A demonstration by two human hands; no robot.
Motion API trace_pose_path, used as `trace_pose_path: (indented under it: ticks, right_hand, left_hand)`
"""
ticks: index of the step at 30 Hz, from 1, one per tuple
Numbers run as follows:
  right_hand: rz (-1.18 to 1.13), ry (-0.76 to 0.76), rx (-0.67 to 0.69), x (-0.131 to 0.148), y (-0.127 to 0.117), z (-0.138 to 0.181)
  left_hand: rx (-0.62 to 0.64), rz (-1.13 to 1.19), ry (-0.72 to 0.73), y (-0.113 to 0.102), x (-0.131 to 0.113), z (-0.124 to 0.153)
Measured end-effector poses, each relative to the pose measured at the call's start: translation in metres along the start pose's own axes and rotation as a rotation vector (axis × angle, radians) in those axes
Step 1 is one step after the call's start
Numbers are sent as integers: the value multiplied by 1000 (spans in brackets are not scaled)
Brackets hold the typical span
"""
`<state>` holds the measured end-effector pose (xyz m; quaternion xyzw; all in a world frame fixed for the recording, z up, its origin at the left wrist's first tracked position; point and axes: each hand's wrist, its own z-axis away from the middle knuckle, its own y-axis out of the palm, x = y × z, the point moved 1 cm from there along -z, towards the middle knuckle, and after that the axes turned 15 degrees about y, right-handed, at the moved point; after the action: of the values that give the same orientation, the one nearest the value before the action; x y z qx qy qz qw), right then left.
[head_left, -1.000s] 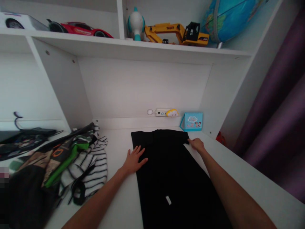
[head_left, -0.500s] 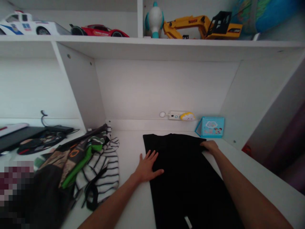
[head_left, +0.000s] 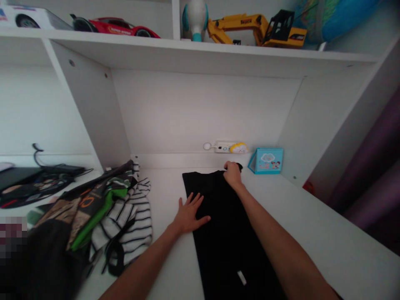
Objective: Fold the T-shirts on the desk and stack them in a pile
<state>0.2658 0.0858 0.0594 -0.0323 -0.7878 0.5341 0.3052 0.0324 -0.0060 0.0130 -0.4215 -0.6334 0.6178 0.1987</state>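
Note:
A black garment [head_left: 225, 225] lies lengthwise on the white desk [head_left: 312, 233], with a small white tag near its lower end. My left hand [head_left: 189, 212] rests flat on its left edge, fingers spread. At the garment's far end, my right hand [head_left: 233, 174] is closed on the top right part of the fabric, which is drawn in over the middle.
A heap of clothes [head_left: 103, 212], striped, green and dark, lies to the left. A blue card stand [head_left: 266, 160] and a power strip [head_left: 226, 147] sit by the back wall. Toy cars, a yellow excavator [head_left: 256, 31] and a globe stand on the shelf above. Purple curtain at right.
My right hand has carried the garment's right edge leftward, toward the middle, so the cloth now looks narrower. My left hand has stayed flat on the left edge.

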Motion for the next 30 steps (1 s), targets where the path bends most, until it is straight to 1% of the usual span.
trace_pose_path:
  ticks: [2,4,6,9,11,13,15,17,20,23,25,27,28,29,30]
  right_hand:
    - [19,-149,37,26,16,26]
    - [40,-282,108,42,28,50]
    - [53,-382,179,46,34,67]
    - [37,-464,235,35,28,78]
    - [17,-481,250,21,15,75]
    - [9,-464,265,1,-2,68]
    - [21,-428,307,-25,-22,63]
    - [52,-384,386,-59,-43,64]
    - [106,-292,506,-112,-72,85]
    - [105,-209,598,-152,-92,123]
    - [44,-148,688,-166,-99,147]
    - [-15,-97,776,-170,-102,164]
    - [-31,-82,792,-170,-103,170]
    - [-28,-78,778,-168,-105,176]
    - [-14,-83,735,-164,-108,181]
  left_hand:
    - [-3,4,1,0,0,1]
    - [-7,11,6,0,0,2]
    - [-14,17,10,1,1,2]
    - [-26,20,15,2,2,1]
    - [-33,19,17,3,3,1]
    - [-36,17,14,4,3,1]
    - [-32,14,9,4,3,1]
    - [-25,10,9,4,3,1]
    - [-26,-1,10,4,4,0]
    - [-33,-13,11,5,5,-2]
    - [-33,-20,9,5,5,-3]
    - [-33,-23,7,5,4,-2]
    - [-33,-24,6,5,3,-2]
    - [-36,-25,6,5,2,-1]
    - [-40,-26,6,5,2,0]
